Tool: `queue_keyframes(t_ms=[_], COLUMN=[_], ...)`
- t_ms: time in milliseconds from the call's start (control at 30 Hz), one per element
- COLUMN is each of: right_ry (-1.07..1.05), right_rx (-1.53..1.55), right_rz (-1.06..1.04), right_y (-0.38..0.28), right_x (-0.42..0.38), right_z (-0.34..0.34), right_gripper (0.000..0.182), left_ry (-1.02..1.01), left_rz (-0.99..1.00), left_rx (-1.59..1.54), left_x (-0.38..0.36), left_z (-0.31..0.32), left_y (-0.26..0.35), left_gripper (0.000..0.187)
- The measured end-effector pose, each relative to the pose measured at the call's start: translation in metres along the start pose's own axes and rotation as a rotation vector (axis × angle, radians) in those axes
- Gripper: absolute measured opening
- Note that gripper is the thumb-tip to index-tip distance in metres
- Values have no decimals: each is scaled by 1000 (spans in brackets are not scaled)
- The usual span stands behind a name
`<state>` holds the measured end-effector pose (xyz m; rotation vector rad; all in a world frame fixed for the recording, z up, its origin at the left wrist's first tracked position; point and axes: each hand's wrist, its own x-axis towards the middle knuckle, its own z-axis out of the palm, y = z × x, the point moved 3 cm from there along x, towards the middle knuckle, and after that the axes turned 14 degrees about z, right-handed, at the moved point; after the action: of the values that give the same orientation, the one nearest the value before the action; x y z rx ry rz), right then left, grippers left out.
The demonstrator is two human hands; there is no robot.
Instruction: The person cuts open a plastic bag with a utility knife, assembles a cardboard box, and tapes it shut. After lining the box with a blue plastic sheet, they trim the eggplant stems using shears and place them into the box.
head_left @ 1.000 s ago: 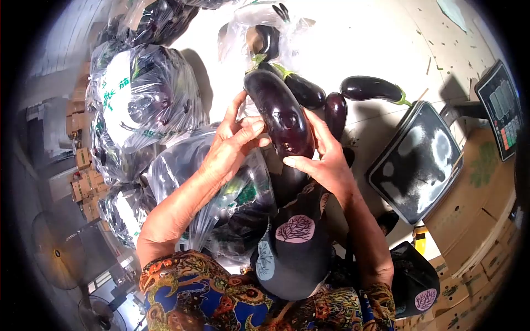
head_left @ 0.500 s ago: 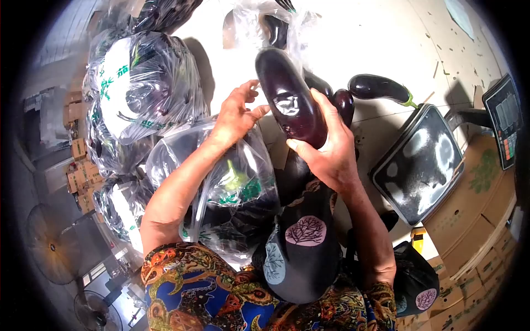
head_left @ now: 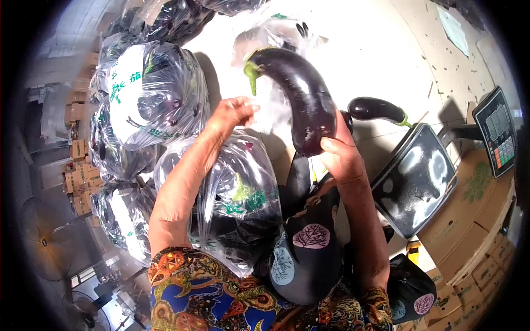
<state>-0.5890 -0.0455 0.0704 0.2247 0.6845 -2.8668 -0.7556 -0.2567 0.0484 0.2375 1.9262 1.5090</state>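
A large, glossy dark-purple eggplant [head_left: 301,91] is raised in front of me, its green stem end pointing up and to the left. My right hand [head_left: 346,157] grips the lower, rounded end, thumb on the near side. My left hand [head_left: 234,115] is below and left of the stem, not touching it, fingers loosely bent and slightly apart with nothing visible in them. Under my left forearm is a clear plastic bag [head_left: 243,215] of eggplants with green printing. Another eggplant [head_left: 376,109] lies on the floor to the right.
Several filled eggplant bags [head_left: 157,94] stand along the left. At the top middle lies a crumpled clear bag [head_left: 276,33]. A platform scale [head_left: 415,179] with a keypad display [head_left: 497,132] is on the right, near flattened cardboard [head_left: 458,204]. Fans [head_left: 47,240] are at the far left.
The eggplant in my right hand has turned, so its green stem now shows at the upper left. My left hand's fingers have curled in slightly, and the view has shifted a little.
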Motion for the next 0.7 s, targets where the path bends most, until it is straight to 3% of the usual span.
queue_keyframes(t_ms=[67,133,167,200,233,300,333,400,467,533,567,600,667,700], right_ry=[11,171,145,128,124,87,50,67,4,-140,-204,-148,-34,271], right_rx=[68,-24,-50,-73,-102,-149,-160,-144,-284,-158,-174,-226,-259,-500], right_rz=[-12,22,43,60,70,84,93,81,-7,57,36,57,60,206], right_y=[-1,-13,-18,-19,-21,-40,-47,-54,-84,-110,-125,-141,-146,-153], right_x=[-1,-10,-14,-21,-30,-61,-72,-92,-113,-130,-144,-164,-171,-200], right_z=[-2,-5,-5,-7,-12,-18,-16,-19,-2,-1,6,26,16,17], right_gripper=[69,69,72,75,79,84,85,89,87,83,74,65,57,58], left_ry=[-175,-234,-110,21,100,-28,-116,-414,-425,-566,-654,-668,-495,-464], left_rz=[-85,175,565,358,400,473,469,547,341,259,310,281,232,207], left_rx=[121,853,1232,1151,827,258,138,363,-205,-138,-121,-154,-254,-211], left_x=[-8,-8,-13,-21,-27,-40,-47,-38,-44,-46,-51,-66,-71,-77], left_z=[3,-1,-4,9,14,36,57,78,119,136,146,164,164,166], left_y=[-3,-3,1,34,60,105,125,130,143,150,153,167,160,170], left_gripper=[17,31,49,57,63,76,85,90,77,75,73,73,73,73])
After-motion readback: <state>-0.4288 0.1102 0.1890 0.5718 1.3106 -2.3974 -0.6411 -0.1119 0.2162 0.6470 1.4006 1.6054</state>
